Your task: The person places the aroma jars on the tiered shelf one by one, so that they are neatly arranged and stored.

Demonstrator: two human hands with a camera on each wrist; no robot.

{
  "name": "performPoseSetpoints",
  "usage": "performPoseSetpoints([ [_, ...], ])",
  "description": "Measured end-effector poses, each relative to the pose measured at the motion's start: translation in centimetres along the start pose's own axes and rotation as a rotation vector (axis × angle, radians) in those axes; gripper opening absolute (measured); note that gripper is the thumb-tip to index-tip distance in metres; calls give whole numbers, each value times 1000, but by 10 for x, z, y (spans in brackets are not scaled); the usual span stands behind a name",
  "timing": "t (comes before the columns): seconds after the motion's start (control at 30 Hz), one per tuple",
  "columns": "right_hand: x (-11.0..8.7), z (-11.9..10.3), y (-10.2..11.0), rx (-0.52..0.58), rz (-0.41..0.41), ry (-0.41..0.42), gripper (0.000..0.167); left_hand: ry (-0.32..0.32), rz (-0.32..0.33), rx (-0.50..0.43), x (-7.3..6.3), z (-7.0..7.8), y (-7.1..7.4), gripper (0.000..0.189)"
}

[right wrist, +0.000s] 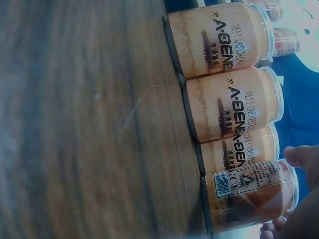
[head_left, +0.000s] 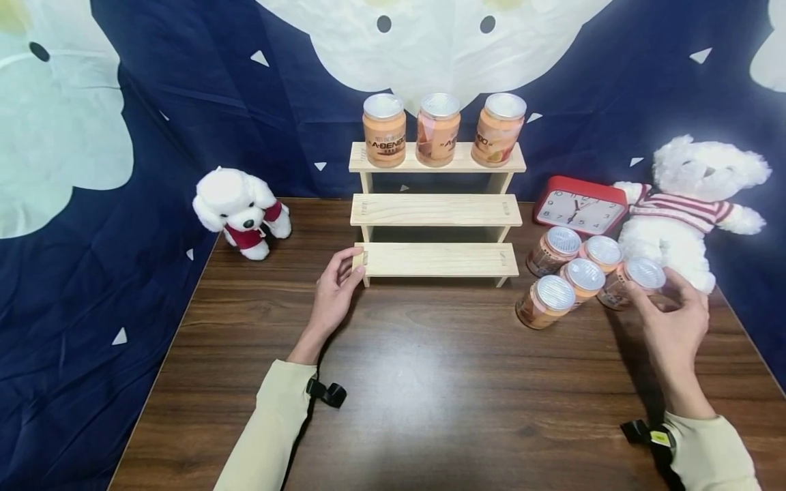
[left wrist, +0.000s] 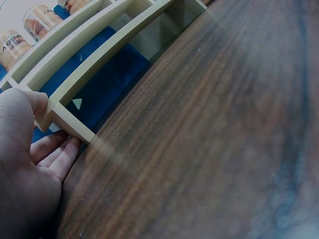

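My left hand (head_left: 333,290) grips the left end of the lowest step of a three-tier wooden display stand (head_left: 436,260). In the left wrist view the thumb lies by the step's corner, with the fingers at its side support. On the right, my right hand (head_left: 677,324) holds an orange-brown jar (head_left: 645,274) by its lid, thumb on one side and fingers on the other. That jar (right wrist: 251,199) stands at the near end of a row in the right wrist view. Beside it several matching jars (head_left: 555,293) with pale ridged lids cluster on the table.
Three similar jars (head_left: 439,129) line the top step. Behind the cluster are a red clock (head_left: 580,204) and a white teddy bear (head_left: 669,232) in a striped sweater. A white toy dog (head_left: 236,204) sits left of the stand on the dark wooden table (head_left: 417,409).
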State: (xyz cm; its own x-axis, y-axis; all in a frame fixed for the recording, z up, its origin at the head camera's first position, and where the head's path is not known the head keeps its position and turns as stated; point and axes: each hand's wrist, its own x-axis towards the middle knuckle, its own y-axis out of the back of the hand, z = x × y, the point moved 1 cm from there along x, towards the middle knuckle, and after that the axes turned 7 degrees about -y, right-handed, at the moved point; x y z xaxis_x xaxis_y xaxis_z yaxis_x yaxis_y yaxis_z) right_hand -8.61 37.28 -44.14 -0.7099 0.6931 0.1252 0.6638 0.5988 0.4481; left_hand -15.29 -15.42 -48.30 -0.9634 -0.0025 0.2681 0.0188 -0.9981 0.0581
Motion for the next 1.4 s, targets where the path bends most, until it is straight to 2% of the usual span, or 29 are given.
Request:
performPoseSetpoints([
  [0.33,5,-1,-5,0,-14,-24,66,10,-2,14,0,-2,1,39],
  [0.77,5,0,-6,71,42,-23,58,9,-3,13,0,-2,1,40],
  [0.97,4,1,-6,146,82,-16,53,9,-4,9,0,-1,0,40],
  [1.4,-9,-25,5,223,152,47,47,9,-2,-8,0,-2,0,40],
])
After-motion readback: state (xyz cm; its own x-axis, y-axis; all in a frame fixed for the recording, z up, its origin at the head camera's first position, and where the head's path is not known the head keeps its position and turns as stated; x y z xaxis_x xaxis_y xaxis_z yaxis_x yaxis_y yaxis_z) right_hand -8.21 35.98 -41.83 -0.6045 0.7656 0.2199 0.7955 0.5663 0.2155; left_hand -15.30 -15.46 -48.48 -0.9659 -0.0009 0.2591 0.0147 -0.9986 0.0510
